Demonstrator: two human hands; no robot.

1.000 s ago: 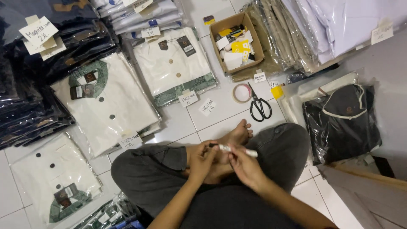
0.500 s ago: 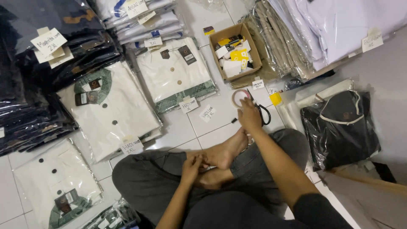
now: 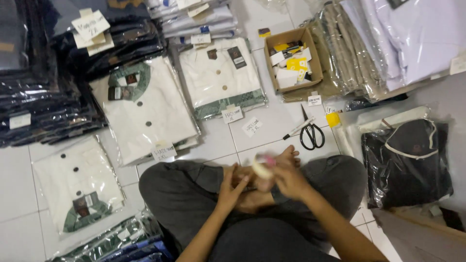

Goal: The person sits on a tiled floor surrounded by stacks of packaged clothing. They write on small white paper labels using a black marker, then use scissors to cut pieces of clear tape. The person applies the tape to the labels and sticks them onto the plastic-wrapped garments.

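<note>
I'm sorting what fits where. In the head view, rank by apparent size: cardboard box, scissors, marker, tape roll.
1. cardboard box
2. scissors
3. marker and tape roll: look alike; the roll is blurred and nearer the camera, so unranked.

White tiled floor (image 3: 272,127), evenly lit

I sit on a white tiled floor (image 3: 14,194); bagged white shirts (image 3: 145,109), black scissors (image 3: 312,136), a marker (image 3: 297,129) and a cardboard box (image 3: 293,59) lie on it.
</note>
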